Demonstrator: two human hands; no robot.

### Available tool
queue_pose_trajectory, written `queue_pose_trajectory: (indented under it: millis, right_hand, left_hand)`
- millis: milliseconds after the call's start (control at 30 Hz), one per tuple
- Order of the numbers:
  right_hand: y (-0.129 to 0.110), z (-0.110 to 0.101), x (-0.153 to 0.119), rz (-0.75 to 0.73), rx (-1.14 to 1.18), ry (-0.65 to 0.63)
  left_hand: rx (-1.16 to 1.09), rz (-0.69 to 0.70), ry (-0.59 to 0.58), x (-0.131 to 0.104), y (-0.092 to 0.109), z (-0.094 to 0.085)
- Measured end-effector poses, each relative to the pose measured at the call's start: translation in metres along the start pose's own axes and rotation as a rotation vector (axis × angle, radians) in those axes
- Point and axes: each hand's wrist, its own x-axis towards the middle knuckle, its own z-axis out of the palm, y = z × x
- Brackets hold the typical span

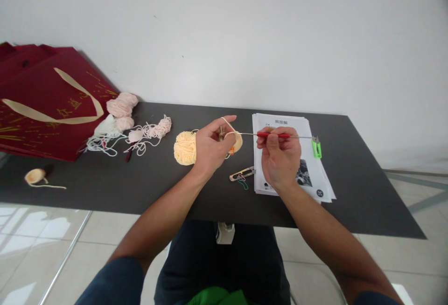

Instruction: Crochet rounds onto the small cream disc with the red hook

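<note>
My right hand [280, 155] is closed round the red handle of a crochet hook [262, 135], whose thin metal shaft points left. The hook's tip meets pale yellow yarn at my left hand [215, 149]. That hand pinches a small pale yellow crochet piece [238, 142], mostly hidden behind the fingers, with a strand looped over its raised index finger. A bit of orange, perhaps a stitch marker [231, 150], shows by the piece. Just left of this hand, partly covered by it, lies a yellow yarn ball [185, 148].
Printed sheets [315, 183] lie under my right hand, with green-handled thread snips [316, 148] on their edge. Other snips [241, 174] lie nearer me. Pink yarn [122, 104], dark red bags [45, 109] and a small cream crochet piece [35, 176] are leftward on the dark table [367, 193].
</note>
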Motion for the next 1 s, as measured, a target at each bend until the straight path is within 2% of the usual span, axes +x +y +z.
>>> queue_pose_trajectory:
  millis: [300, 533, 767, 867, 1000]
  right_hand:
    - [0.007, -0.002, -0.005, -0.126, -0.092, -0.007]
    - [0.01, 0.004, -0.016, -0.23, -0.19, 0.03]
    - [0.015, -0.002, -0.03, -0.421, -0.405, -0.147]
    - [0.02, -0.006, -0.03, -0.501, -0.47, -0.2]
    - [0.025, -0.009, -0.026, -0.504, -0.49, -0.238]
  left_hand:
    - [0.015, 0.015, 0.026, -0.002, 0.001, 0.001]
    - [0.084, 0.051, 0.104, -0.003, 0.001, 0.0]
    - [0.134, 0.032, 0.232, -0.001, -0.003, 0.0]
    - [0.038, -0.031, 0.234, -0.001, -0.005, 0.001]
    - [-0.091, -0.101, 0.202, 0.0, -0.004, 0.004]
